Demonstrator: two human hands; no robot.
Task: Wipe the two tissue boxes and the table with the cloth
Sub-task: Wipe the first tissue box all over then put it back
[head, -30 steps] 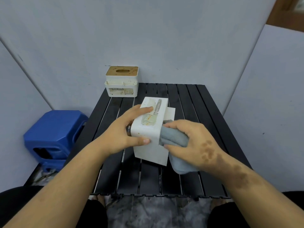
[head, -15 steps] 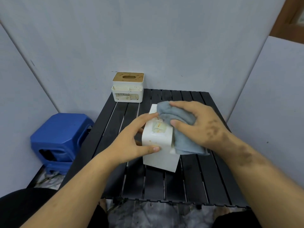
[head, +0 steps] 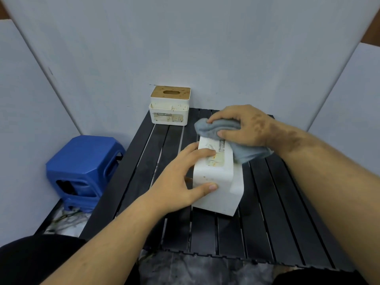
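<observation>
Head view: the left hand [head: 181, 182] gripped the white tissue box [head: 218, 182] mid-counter [head: 287, 212] — fingers curled around it. The right hand [head: 244, 126] pinched the grey cloth [head: 216, 128] at the box's far end.

Both forearms are bare from wrist to elbow, no sleeve, watch or ring showing. The left hand [head: 181, 179] has short trimmed nails, as does the right hand [head: 244, 128]. Black trousers [head: 30, 262] cover the thighs at seven and five o'clock of the view.
</observation>
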